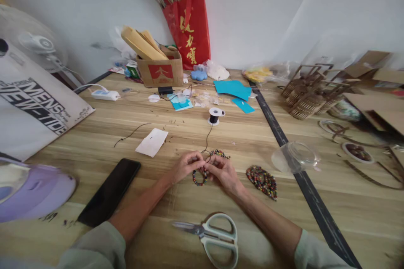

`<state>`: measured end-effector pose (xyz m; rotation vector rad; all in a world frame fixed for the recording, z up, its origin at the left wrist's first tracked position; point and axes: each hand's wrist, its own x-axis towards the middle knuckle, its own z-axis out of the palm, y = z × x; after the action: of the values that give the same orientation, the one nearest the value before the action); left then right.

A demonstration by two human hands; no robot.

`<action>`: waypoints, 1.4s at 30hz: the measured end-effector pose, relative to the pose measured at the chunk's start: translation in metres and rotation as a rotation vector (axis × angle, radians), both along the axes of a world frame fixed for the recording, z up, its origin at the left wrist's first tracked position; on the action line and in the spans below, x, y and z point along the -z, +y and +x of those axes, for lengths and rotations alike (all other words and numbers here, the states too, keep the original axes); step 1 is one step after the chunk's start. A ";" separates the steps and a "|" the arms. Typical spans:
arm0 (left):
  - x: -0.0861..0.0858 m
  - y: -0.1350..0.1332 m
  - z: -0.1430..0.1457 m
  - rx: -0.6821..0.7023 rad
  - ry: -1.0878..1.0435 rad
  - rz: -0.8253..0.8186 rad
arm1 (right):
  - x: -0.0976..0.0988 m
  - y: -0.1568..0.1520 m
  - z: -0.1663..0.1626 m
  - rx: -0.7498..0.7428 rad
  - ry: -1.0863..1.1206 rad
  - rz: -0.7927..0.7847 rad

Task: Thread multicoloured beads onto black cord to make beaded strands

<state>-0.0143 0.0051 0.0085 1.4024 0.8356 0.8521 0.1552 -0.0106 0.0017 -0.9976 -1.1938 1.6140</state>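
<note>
My left hand (189, 164) and my right hand (222, 171) meet over the table, fingertips pinched close together. Between them is black cord (207, 136), which runs back to a white spool (214, 117) standing upright. A ring of multicoloured beads, a beaded bracelet (200, 178), hangs just below the fingertips. Which finger grips cord and which grips beads is too small to tell. More strung beads (220, 153) lie just behind my right hand. A heap of beaded strands (261, 181) rests to the right of it. White-handled scissors (208, 235) lie in front of my forearms, blades pointing left.
A black phone (110, 191) and a white paper (152, 142) lie to the left. On the right are a clear plastic container (295, 157) and small woven baskets (307, 92). Blue sheets (233, 89), a cardboard box (159, 71) and a red bag (189, 29) are at the back.
</note>
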 end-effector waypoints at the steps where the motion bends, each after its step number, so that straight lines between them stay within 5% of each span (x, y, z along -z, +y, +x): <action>1: 0.000 0.000 0.000 0.002 0.002 -0.003 | 0.000 0.000 0.000 -0.002 0.002 -0.001; 23: 0.011 0.005 -0.005 -0.070 -0.060 -0.024 | -0.002 -0.001 -0.001 -0.023 -0.023 0.014; 42: 0.009 0.005 -0.003 -0.108 0.014 0.009 | -0.003 -0.005 -0.001 -0.020 -0.220 0.181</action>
<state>-0.0168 0.0102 -0.0001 1.3821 0.9256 0.9303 0.1537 -0.0155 0.0042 -1.0690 -1.4740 1.4086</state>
